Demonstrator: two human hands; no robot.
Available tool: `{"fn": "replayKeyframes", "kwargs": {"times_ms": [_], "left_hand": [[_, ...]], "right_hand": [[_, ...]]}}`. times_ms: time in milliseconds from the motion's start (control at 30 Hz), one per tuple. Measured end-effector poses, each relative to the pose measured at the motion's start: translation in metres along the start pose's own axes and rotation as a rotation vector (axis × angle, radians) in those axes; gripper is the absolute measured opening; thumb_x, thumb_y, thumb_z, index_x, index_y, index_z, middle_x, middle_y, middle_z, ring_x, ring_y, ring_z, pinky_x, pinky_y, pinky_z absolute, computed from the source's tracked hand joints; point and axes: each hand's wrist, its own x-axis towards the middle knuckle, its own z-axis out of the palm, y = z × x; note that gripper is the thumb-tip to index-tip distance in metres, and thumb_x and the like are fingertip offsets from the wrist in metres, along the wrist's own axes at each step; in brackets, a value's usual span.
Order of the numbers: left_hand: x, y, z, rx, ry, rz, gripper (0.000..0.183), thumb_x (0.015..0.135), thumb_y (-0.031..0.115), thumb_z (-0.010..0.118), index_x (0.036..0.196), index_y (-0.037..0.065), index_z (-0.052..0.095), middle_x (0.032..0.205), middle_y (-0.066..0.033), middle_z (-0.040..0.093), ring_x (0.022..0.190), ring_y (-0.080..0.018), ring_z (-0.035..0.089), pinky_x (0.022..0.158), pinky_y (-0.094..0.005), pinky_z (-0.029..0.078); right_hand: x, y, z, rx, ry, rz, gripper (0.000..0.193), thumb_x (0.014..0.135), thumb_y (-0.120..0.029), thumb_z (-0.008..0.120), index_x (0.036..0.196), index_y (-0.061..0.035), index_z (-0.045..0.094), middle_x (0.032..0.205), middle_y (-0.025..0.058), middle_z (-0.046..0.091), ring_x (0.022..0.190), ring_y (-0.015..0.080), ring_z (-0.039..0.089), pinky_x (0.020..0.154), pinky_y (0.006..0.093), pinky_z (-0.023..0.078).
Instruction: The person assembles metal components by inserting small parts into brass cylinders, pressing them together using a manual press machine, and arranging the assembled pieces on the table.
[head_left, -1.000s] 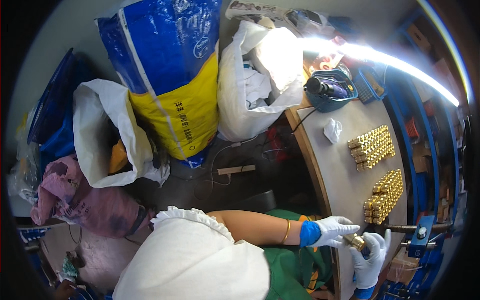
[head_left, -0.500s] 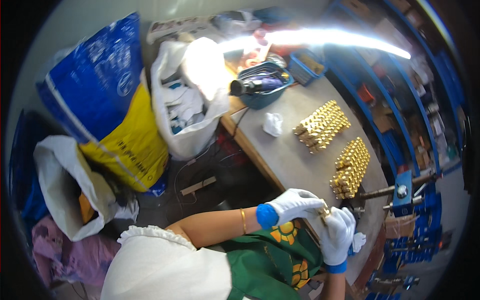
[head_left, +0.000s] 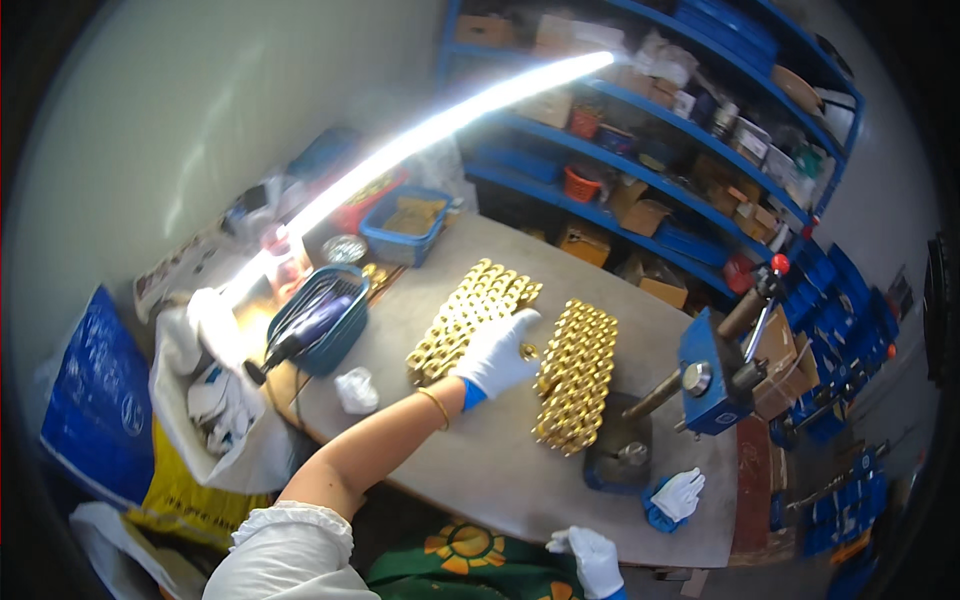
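My left hand (head_left: 497, 357), in a white glove with a blue cuff, reaches over the table between two stacks of shiny brass fittings. A single brass fitting (head_left: 528, 351) sits at its fingers, which close around it; part of the grip is hidden. The left stack (head_left: 462, 312) is partly covered by the hand, and the right stack (head_left: 577, 375) stands just beyond it. At the near table edge, my right hand (head_left: 594, 560), gloved alike, hovers with its fingers loosely extended and nothing visible in them.
A blue hand press (head_left: 708, 375) with a red-knobbed lever stands right of the stacks. White gloves (head_left: 678, 495) lie near it. Crumpled white paper (head_left: 357, 390), a dark basket with a heat gun (head_left: 310, 325) and a blue basket (head_left: 403, 243) are at left. Blue shelves (head_left: 640, 110) stand behind.
My hands were together at the near edge, holding a small metal piece. The left has moved out to the stacks; the right has come away, lower. The view has turned and shows more shelving.
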Motion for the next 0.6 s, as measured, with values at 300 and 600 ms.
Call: {"fn": "replayKeyframes", "kwargs": {"times_ms": [300, 600], "left_hand": [[0.104, -0.086, 0.077, 0.483, -0.160, -0.147, 0.067, 0.076, 0.023, 0.067, 0.137, 0.010, 0.044, 0.097, -0.0214, 0.067, 0.088, -0.0380, 0.065, 0.079, -0.0451, 0.051], [0.098, -0.109, 0.077, 0.527, -0.200, -0.082, 0.064, 0.076, 0.008, 0.064, 0.136, 0.006, 0.043, 0.102, -0.0208, 0.065, 0.095, -0.0373, 0.063, 0.084, -0.0443, 0.050]], "right_hand": [[-0.011, 0.006, -0.039, 0.052, 0.212, 0.075, 0.027, 0.100, -0.017, 0.047, 0.097, 0.0005, 0.068, 0.087, 0.0113, 0.072, 0.083, 0.0197, 0.069, 0.080, 0.0311, 0.051], [0.009, -0.004, -0.048, 0.070, 0.234, 0.059, 0.027, 0.100, -0.017, 0.046, 0.097, 0.0004, 0.067, 0.088, 0.0107, 0.070, 0.082, 0.0196, 0.069, 0.075, 0.0307, 0.051]]}}
